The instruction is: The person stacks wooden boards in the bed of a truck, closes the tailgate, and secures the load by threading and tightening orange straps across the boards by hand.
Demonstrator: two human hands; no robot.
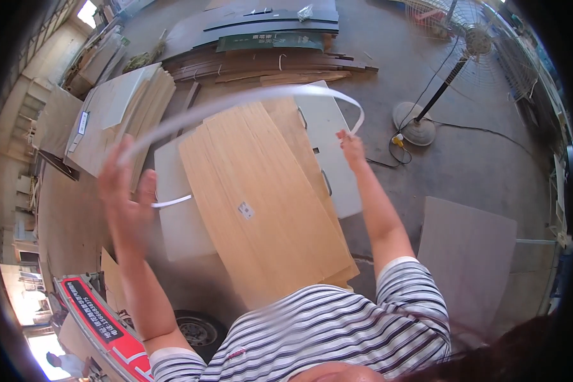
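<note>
A long, flat white plastic strip (254, 94) arcs high over a stack of wood-grain boards (261, 191). Its right end curls down to my right hand (351, 150), whose fingers are closed at it. On the other side, my left hand (124, 191) is raised, blurred by motion, with fingers stretched up and thumb apart. The strip passes at the left fingers; whether it touches them I cannot tell. A short white length (172, 202) shows beside the left thumb, reaching the boards' edge. The top board bears a small label (246, 210). White panels (328, 127) lie beneath the boards.
A standing fan (477, 41) on a round base (415, 123) is at far right, its cable on the floor. Leaning panels (124, 105) stand at left, dark planks (254, 67) lie beyond. A grey board (465, 254) is at right; a wheel (198, 331) and red-edged vehicle (102, 318) at lower left.
</note>
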